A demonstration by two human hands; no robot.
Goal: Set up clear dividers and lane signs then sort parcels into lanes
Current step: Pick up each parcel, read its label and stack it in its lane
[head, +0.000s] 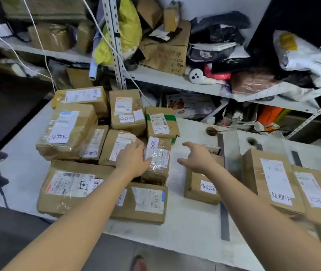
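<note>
While your left hand (131,159) lies flat on the carton (114,145) left of the tape-wrapped parcel (158,159), your right hand (198,159) hovers right of it, fingers spread. Neither grips anything.

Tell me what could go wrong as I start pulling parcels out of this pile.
1. The pile is packed tight, with boxes leaning on each other; lifting the parcel under your left hand could shift its neighbours.
2. The front parcels sit close to the table edge nearest you; a nudge might push them off.
3. Differently labelled boxes are mixed together, so a hasty grab could land in the wrong lane.
</note>
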